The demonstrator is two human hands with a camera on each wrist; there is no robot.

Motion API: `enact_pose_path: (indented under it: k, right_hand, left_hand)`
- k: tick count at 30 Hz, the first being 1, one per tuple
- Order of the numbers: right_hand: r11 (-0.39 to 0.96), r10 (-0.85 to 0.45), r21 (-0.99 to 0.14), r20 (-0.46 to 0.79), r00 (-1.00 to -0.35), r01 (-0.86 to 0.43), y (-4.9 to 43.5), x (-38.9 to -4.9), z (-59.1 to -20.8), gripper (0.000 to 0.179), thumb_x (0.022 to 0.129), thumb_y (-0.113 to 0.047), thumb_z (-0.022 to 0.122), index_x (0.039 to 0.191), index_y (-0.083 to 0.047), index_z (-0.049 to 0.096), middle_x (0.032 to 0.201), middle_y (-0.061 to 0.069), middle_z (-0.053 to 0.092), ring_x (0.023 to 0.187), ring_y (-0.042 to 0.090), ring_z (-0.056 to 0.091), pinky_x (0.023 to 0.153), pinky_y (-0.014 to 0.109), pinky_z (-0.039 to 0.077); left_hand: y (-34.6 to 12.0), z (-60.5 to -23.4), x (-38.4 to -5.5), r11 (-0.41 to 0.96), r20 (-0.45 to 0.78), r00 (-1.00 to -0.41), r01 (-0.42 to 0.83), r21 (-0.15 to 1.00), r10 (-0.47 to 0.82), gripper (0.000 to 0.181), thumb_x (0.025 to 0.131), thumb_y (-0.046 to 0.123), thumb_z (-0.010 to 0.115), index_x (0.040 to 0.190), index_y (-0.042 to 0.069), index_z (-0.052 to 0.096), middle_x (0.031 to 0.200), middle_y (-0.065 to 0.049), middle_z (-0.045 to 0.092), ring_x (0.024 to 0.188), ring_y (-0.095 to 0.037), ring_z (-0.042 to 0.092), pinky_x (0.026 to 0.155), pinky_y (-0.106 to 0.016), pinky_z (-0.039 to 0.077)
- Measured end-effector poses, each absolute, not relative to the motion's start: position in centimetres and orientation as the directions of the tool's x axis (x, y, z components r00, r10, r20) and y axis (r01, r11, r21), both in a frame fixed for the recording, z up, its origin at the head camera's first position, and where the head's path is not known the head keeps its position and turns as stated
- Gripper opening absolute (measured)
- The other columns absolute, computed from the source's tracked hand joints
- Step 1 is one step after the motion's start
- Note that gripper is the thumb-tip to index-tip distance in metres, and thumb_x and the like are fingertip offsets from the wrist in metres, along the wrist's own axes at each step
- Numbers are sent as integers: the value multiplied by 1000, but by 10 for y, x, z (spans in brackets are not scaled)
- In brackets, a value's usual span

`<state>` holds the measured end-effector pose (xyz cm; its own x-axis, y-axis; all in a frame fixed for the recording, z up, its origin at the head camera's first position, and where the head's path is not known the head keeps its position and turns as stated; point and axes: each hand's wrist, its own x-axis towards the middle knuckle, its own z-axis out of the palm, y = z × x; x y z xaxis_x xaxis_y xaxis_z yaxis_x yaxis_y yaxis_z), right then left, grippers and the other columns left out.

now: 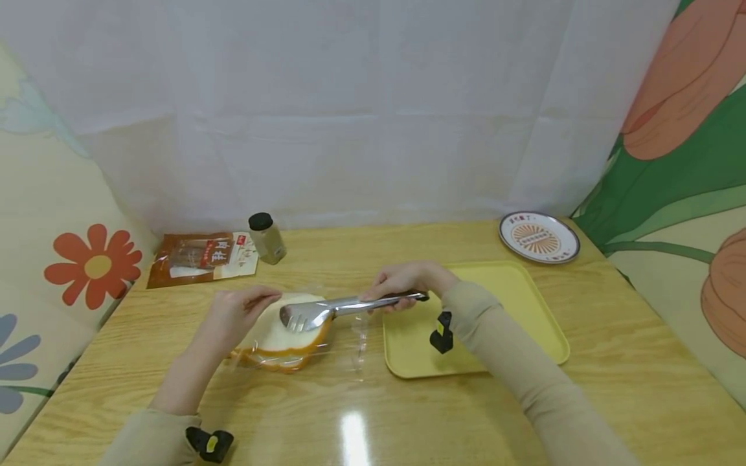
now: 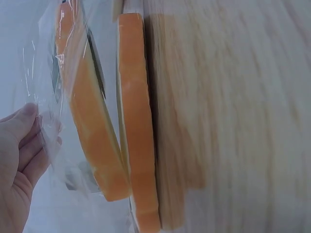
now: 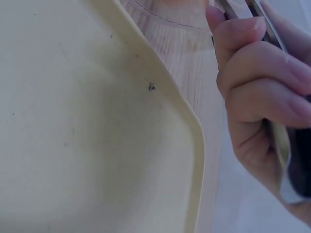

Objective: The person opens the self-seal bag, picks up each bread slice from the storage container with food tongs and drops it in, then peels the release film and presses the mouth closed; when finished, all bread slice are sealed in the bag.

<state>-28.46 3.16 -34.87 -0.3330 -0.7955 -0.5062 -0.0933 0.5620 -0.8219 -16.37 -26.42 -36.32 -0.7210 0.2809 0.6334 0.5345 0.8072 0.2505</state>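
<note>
Bread (image 1: pixel 271 334) lies between the hands (image 1: pixel 236 314) (image 1: pixel 402 283), beneath the right one's tongs (image 1: pixel 350 305).

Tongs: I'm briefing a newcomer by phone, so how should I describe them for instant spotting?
On the wooden table, find the yellow tray. From above its left edge, the tongs, held by the right hand, reach over the bread. Shiny metal and a pronged head set them apart from both.

- Table (image 1: pixel 443 417), lower half of frame
- Packet (image 1: pixel 195 257), left
- Jar (image 1: pixel 270 244), left of centre
- Bread (image 1: pixel 271 333) in bag (image 1: pixel 360 336), lower left
- Tray (image 1: pixel 416 356), lower right
- Plate (image 1: pixel 539 237), right
</note>
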Motion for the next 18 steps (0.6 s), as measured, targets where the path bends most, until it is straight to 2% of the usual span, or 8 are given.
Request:
enact_pose_path:
  k: [4,7,13,18]
  right_hand:
    - [556,-805,-826,-508,-307,-91,35,-286,-347,44,99,-31,47,107,10,60,54,-1,53,35,4,35,34,18,30]
    - [564,-801,-822,-518,-300,-85,41,-287,-347,45,99,-32,47,106,11,60,54,-1,53,35,4,35,34,18,30]
    - [609,-760,-791,-561,-329,-58,55,-287,-346,46,98,-35,49,105,9,62,56,0,54,35,4,36,34,17,30]
    - [611,-757,-788,-554,-347,-74,67,-288,-347,45,98,-35,50,105,7,63,55,0,54,36,4,37,35,18,31]
  left_hand:
    - [-266,-363,-162,816,646,-715,525,242,268,14,75,-7,72,85,4,73,79,-9,74,67,-24,70,58,-36,57]
    - [-266,-362,-162,818,655,-709,523,237,264,14,76,-7,72,85,4,73,78,-9,73,65,-23,70,56,-36,56]
    - [-268,-362,-164,828,657,-707,514,222,263,13,77,-4,72,85,5,73,77,-8,73,62,-20,69,54,-28,54]
    - [-268,-362,-163,828,649,-715,511,231,260,12,77,-4,72,86,5,73,78,-8,73,63,-21,69,54,-31,55]
